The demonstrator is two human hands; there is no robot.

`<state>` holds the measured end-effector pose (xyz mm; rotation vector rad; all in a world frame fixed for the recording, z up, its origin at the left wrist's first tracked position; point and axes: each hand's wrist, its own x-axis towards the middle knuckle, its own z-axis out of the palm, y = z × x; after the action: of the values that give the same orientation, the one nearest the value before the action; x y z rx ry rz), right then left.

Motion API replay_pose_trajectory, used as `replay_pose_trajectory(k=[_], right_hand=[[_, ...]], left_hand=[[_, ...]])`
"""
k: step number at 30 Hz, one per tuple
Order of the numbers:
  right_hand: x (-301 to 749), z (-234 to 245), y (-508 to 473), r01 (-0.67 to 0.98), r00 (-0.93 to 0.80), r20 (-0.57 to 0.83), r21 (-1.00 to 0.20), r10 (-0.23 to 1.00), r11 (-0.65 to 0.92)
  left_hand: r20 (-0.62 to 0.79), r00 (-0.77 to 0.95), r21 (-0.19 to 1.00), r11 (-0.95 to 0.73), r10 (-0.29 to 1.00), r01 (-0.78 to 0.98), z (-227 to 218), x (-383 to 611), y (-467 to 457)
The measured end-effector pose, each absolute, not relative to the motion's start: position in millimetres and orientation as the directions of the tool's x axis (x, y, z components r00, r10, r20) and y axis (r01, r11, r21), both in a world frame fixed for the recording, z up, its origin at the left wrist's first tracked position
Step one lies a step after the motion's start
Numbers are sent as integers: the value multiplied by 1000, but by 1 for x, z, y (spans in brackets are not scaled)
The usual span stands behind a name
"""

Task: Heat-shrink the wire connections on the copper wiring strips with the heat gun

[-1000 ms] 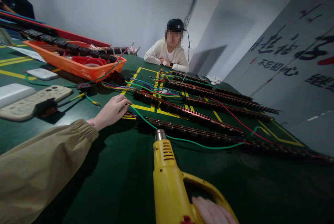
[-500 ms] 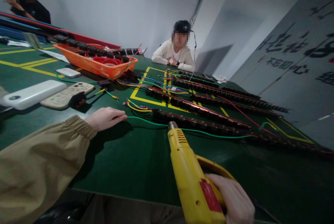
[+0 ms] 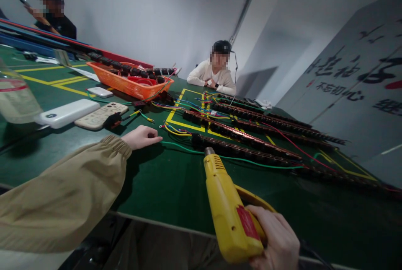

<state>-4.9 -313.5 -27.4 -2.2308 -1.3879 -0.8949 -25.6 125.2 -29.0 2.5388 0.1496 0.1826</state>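
Nearest thing is the front edge of the dark green tabletop w/ yellow lines (image 3: 169, 186), running at a slant; the gun's rear overlaps it in view. Right hand (image 3: 279, 234) is wrapped round the handle of a chunky yellow plastic heat gun w/ a red panel (image 3: 228, 207), so that grip's closed; can't tell if it's blowing. Left hand (image 3: 143, 137), in a baggy tan sleeve (image 3: 69, 194), has thumb and fingertips pinched on the end of a long thin green insulated wire (image 3: 251, 162), which trails off right past the metal nozzle (image 3: 210, 151) and along the closest long black strip w/ copper-coloured rails (image 3: 245, 152).

Step rn imo: wire end held, gun up, nozzle well apart from the pinch. Next move prob calls for lining those up w/ fingertips out of the hot air.

Room-wise, plenty to swing btwn left forearm and gun. Tighter beyond the fingertips: yellow, red and blue leads (image 3: 177, 131), then a beige patterned phone-shaped thing (image 3: 99, 118), glossy white slab (image 3: 70, 112) and clear bottle w/ red label (image 3: 19, 104) off left.

Further back, more black strips (image 3: 241, 136) side by side, an orange plastic mesh basket (image 3: 125, 87), and a co-worker in a cream top (image 3: 199, 73) leaning on the far edge.
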Motion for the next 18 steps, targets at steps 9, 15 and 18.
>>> replay_pose_trajectory(k=[9, 15, 18], right_hand=[[-23, -26, -279, 897, 349, 702, -60, 621, -437], [-34, -27, -259, 902, 371, 708, -123, 600, -413], [-38, -28, -247, 901, 394, 701, -167, 594, -400]], left_hand=[[101, 973, 539, -833, 207, 121, -30, -22, 124], [121, 971, 558, -823, 208, 107, -32, -23, 125], [130, 967, 564, -818, 221, 112, -32, -23, 125]])
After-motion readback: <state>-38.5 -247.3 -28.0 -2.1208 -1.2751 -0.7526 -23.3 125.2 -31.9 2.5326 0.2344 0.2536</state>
